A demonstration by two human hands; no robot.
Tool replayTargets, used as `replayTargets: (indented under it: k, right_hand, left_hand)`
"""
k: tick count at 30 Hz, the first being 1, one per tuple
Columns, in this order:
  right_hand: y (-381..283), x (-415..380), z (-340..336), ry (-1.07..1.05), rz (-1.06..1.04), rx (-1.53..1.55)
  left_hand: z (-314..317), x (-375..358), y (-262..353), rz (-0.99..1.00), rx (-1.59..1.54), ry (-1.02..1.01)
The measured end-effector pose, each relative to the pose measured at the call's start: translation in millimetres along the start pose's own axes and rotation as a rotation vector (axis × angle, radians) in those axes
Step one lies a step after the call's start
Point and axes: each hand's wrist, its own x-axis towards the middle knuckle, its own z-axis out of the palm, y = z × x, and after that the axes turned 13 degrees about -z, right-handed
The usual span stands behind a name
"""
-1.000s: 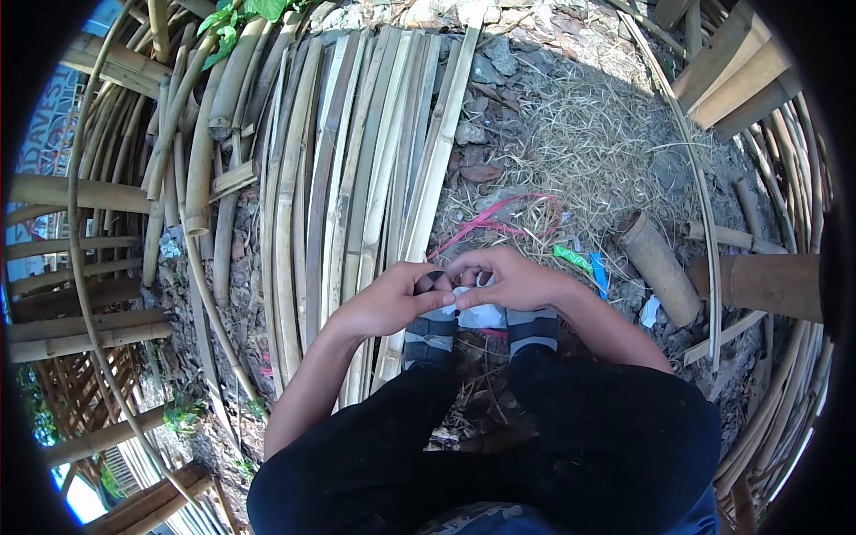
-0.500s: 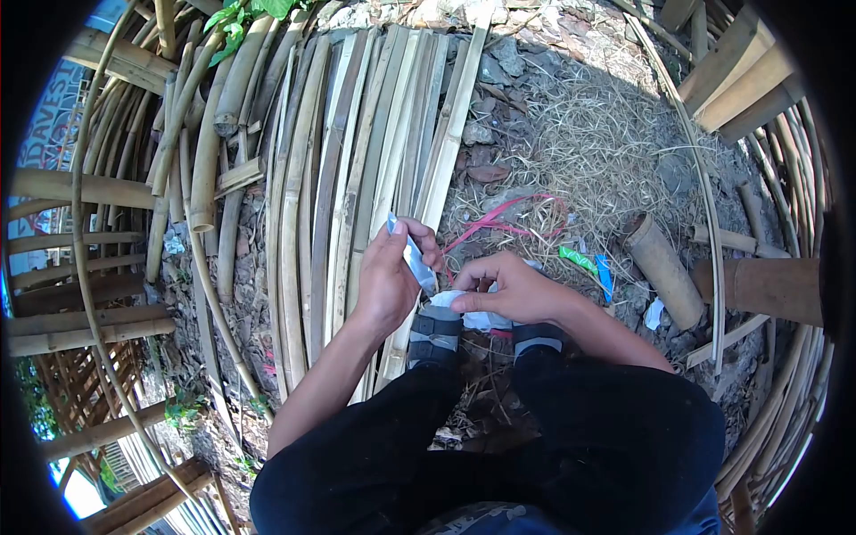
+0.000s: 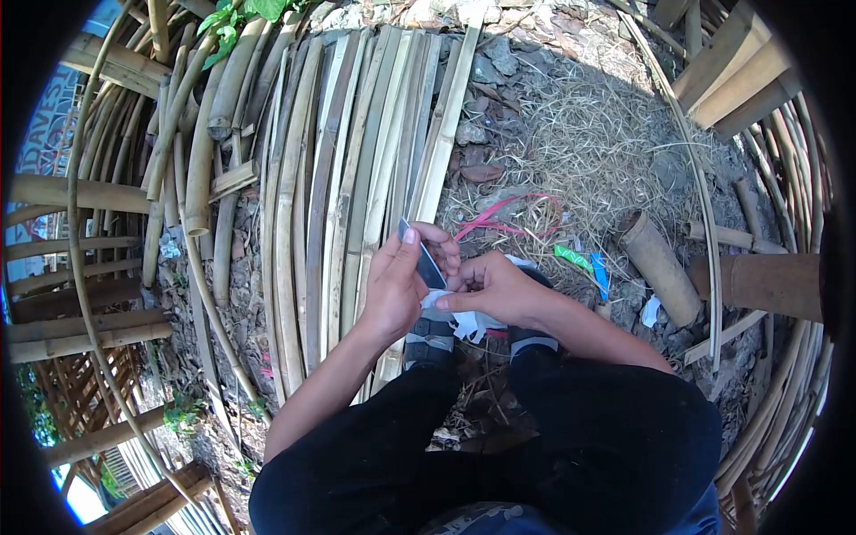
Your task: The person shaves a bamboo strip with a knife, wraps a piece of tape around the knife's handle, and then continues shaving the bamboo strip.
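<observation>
My left hand is closed around a flat, smooth grey blade, its thumb near the pointed upper end. The blade slants down to the right, and whether it has a handle is hidden. Close beside it, my right hand pinches a thin white strip, cloth or plastic, at the blade's lower end. More ragged white material hangs below the right fingers, just above the sandalled feet.
Split bamboo slats lie lengthwise ahead on the left. Pink plastic twine, green and blue wrappers and a bamboo tube section lie on the right. Dry shavings cover the ground beyond. Bamboo poles stand along the left.
The blade has turned, so its face went from bright and reflective to dark grey. My right hand has shifted slightly left and down, and more white material hangs beneath it.
</observation>
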Motion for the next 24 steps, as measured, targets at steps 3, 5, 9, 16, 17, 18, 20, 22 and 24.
replayTargets:
  k: [3, 5, 9, 16, 17, 18, 20, 22, 24]
  right_hand:
    - [-8, -1, 0, 0.01, 0.035, -0.014]
    - [-11, -2, -1, 0.03, 0.076, -0.013]
    - [-9, -2, -6, 0.118, 0.022, -0.08]
    - [-16, -4, -7, 0.078, 0.013, -0.156]
    - [-16, -4, -7, 0.077, 0.016, -0.158]
    - [-15, -5, -7, 0.07, 0.018, -0.114]
    - [-15, -6, -7, 0.062, 0.02, -0.069]
    - [-18, -6, -8, 0.04, 0.026, -0.083]
    - [-19, -7, -10, 0.015, 0.033, -0.074]
  left_hand:
    - [7, 0, 5, -0.01, 0.08, 0.085]
    - [-3, -1, 9, -0.058, 0.35, 0.208]
    - [-6, -14, 16, -0.229, 0.519, 0.163]
    - [-12, -11, 19, -0.167, 0.653, 0.117]
    - [-13, -11, 19, -0.169, 0.665, 0.095]
    - [-13, -11, 19, -0.172, 0.677, 0.074]
    - [-11, -12, 23, -0.196, 0.677, 0.057]
    - [-11, -11, 24, -0.218, 0.678, 0.037]
    - [-15, -10, 23, -0.279, 0.708, 0.018]
